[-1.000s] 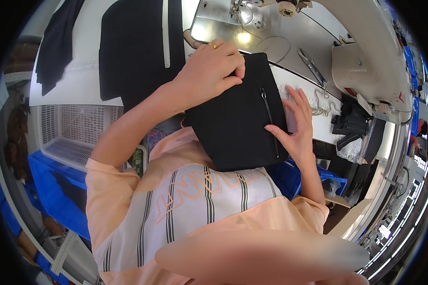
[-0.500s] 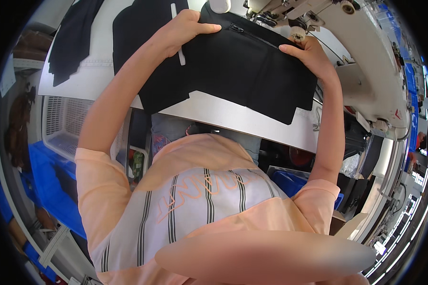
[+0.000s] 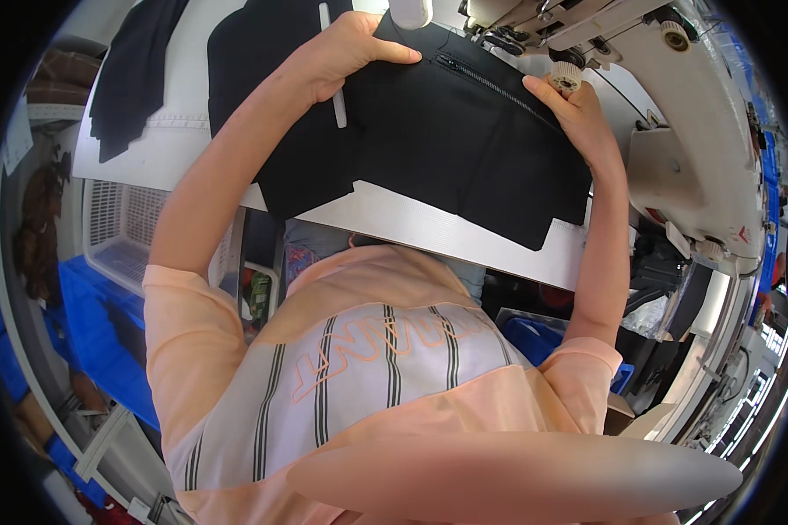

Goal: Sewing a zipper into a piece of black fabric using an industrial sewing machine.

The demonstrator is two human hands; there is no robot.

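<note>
You are seated at a white worktop [image 3: 464, 236] whose front edge runs slantwise across the view. A white industrial sewing machine [image 3: 674, 166] stands at its far right, bulky and curved, with a knurled knob near its top. To your left, below the worktop, sits a white slatted plastic crate [image 3: 123, 227], and beneath that a blue bin [image 3: 96, 324]. Another blue bin [image 3: 534, 337] lies under the worktop to your right, beside dark clutter too dim to make out. Far right, at the rim, bright daylight comes through what look like windows [image 3: 766, 385]. The light over the worktop is bright and even.
</note>
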